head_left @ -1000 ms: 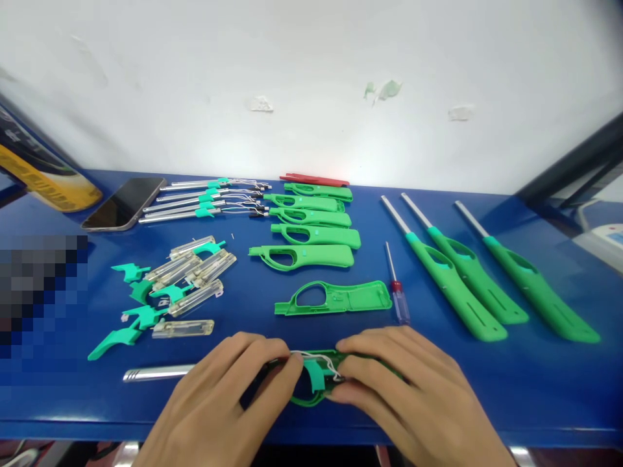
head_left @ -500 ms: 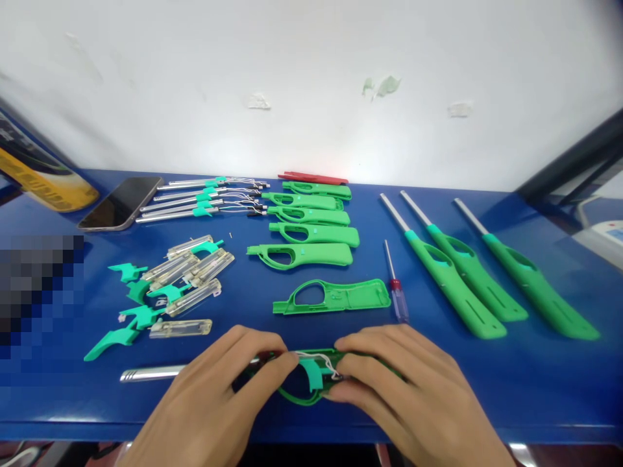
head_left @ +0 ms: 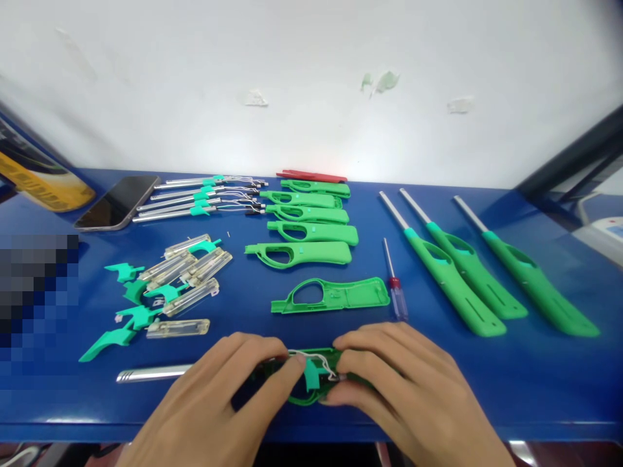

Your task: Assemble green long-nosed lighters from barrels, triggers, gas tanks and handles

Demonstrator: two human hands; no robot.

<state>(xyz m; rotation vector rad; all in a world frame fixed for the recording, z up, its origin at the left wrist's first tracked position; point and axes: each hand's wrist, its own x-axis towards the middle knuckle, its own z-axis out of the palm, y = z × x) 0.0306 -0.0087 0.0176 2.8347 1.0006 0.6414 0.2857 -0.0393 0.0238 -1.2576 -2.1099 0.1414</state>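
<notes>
Near the table's front edge lies an open green lighter half-shell (head_left: 300, 398), inner side up. A teal trigger (head_left: 311, 376), white wires (head_left: 318, 357) and a metal tube (head_left: 150, 373) are set in or along it. My left hand (head_left: 219, 395) is closed round the shell's tube end, its thumb against the trigger. My right hand (head_left: 409, 389) grips the handle end, fingertips beside a small dark part at the wire ends. My fingers hide much of the shell. Just beyond lies another half-shell (head_left: 360, 294), hollow side up.
A screwdriver (head_left: 398, 299) lies right of centre, with assembled lighters (head_left: 452, 285) farther right. Several green shells (head_left: 321, 253) and a red one (head_left: 311, 176) are lined up behind. To the left are clear fuel tanks (head_left: 178, 328), teal triggers (head_left: 107, 344), wired tubes (head_left: 178, 213) and a phone (head_left: 118, 202).
My left thumb has moved slightly right and covers more of the trigger. My right hand keeps nearly the same place on the shell.
</notes>
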